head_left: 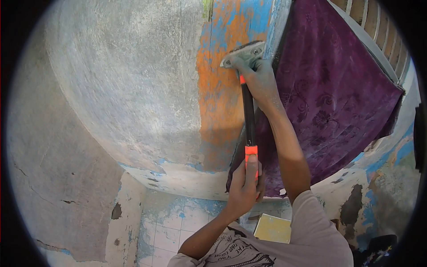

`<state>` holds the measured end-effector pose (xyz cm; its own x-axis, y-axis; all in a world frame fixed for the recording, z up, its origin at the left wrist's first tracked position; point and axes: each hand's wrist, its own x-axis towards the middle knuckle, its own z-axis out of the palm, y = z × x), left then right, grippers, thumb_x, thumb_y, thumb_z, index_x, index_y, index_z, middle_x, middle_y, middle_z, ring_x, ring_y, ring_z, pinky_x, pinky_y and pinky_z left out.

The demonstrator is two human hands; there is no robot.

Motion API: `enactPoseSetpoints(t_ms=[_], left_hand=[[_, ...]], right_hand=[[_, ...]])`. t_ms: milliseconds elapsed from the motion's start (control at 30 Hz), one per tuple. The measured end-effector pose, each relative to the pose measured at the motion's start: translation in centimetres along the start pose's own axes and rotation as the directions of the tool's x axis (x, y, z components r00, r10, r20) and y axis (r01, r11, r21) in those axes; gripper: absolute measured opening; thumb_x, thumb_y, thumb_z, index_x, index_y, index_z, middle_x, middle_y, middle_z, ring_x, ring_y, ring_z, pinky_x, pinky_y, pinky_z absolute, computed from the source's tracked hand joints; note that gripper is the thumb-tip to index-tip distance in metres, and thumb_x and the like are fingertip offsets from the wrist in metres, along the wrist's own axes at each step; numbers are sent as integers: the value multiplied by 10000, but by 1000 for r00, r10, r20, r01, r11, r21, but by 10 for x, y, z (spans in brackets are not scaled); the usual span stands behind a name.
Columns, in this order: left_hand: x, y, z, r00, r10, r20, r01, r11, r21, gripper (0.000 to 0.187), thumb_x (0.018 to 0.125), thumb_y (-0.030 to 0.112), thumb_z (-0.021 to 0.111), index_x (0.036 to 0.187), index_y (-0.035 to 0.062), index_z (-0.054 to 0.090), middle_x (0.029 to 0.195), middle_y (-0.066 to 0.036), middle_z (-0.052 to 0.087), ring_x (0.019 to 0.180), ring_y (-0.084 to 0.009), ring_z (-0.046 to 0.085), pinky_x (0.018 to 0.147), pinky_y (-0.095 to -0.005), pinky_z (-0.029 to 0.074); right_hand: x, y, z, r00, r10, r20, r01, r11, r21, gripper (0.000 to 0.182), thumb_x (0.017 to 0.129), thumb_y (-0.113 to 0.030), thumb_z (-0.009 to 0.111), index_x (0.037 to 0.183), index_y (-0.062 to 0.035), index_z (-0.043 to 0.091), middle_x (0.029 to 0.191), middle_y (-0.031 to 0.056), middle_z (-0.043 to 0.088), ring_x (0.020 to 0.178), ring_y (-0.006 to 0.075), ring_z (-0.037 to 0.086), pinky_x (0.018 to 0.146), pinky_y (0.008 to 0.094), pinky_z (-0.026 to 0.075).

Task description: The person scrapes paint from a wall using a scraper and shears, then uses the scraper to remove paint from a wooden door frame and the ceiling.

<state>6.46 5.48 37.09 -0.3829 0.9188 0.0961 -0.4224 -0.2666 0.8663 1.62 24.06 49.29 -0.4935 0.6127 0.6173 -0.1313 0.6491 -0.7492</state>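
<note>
A long-handled scraper (249, 113) with a black shaft and orange-red grip slants up against the wall. My left hand (242, 191) is closed around the orange-red grip at its lower end. Higher up, my right hand (260, 80) is closed at the neck, just under the wide grey scraper head (249, 51), fingers pressed on it. The head's blade edge lies on or close to a painted strip (220, 98) of patchy orange and blue; contact is hard to make out. Right beside my right hand hangs a dark purple curtain (327, 98) with a flower pattern.
Left of the strip is a grey, scraped wall (129, 66). A slatted window or vent (387, 26) shows at the upper right. Below are a floor of pale tiles (169, 231) with blue flakes and a yellow board-like object (273, 228). Peeling wall (356, 204) stands at the right.
</note>
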Motion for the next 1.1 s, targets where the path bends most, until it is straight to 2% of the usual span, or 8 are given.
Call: enactPoseSetpoints(t_ms=[233,300,467,533,667,733,933,1100], left_hand=[[3,22,0,1000,-7,-3,7,1000,14,488,1060,521,326,846,88,397,550,-6,377,406,-77,370,379,-249,319],[4,26,-1,999,19,41,-19,1000,6,528,1024,612,326,866,114,402,514,10,315,359,-81,248,327,-250,234],[-4,8,3,1000,-28,10,28,999,-41,521,1025,607,323,863,118,399,515,15,308,359,-77,226,325,-242,224],[-1,12,5,1000,-18,-10,18,999,-34,525,1022,614,323,858,120,400,514,18,300,362,-75,219,326,-237,221],[8,28,1,1000,0,23,1,999,-43,564,1002,661,320,855,123,400,521,19,290,374,-72,220,329,-235,223],[6,27,1,999,-7,41,8,999,-40,572,999,670,319,855,122,401,523,17,291,377,-72,222,330,-233,223],[-1,17,-5,998,-46,36,49,997,-61,553,1012,643,325,851,119,399,523,21,294,379,-68,221,331,-228,221],[5,28,-3,998,-37,56,43,994,-98,508,1055,540,324,827,89,378,547,-9,350,387,-78,323,353,-247,284]], right_hand=[[21,-16,2,998,-35,-42,34,999,-28,406,863,-340,683,675,17,639,592,35,579,580,107,542,580,331,440],[18,-21,1,999,-17,-37,15,999,-50,416,859,-353,684,678,19,642,593,41,584,578,116,547,580,334,441],[4,-7,4,993,-93,-68,89,994,-61,455,845,-389,684,669,29,648,572,63,584,568,144,563,582,347,448],[9,-8,5,997,-55,-50,53,998,-32,360,843,-308,723,669,-5,641,591,-34,521,561,52,469,522,285,371],[28,-26,5,999,-29,-28,26,995,-95,346,845,-302,720,680,-6,652,613,-32,535,578,51,474,526,290,373],[22,-33,3,999,-13,-32,6,981,-196,447,834,-379,688,675,38,664,642,105,636,612,165,607,602,372,470],[10,-10,9,996,-49,-75,43,996,-81,453,837,-380,677,682,46,672,593,108,619,594,181,619,610,362,475],[18,-20,5,998,-34,-48,25,984,-174,441,848,-367,680,677,39,676,586,95,620,581,168,617,595,350,474]])
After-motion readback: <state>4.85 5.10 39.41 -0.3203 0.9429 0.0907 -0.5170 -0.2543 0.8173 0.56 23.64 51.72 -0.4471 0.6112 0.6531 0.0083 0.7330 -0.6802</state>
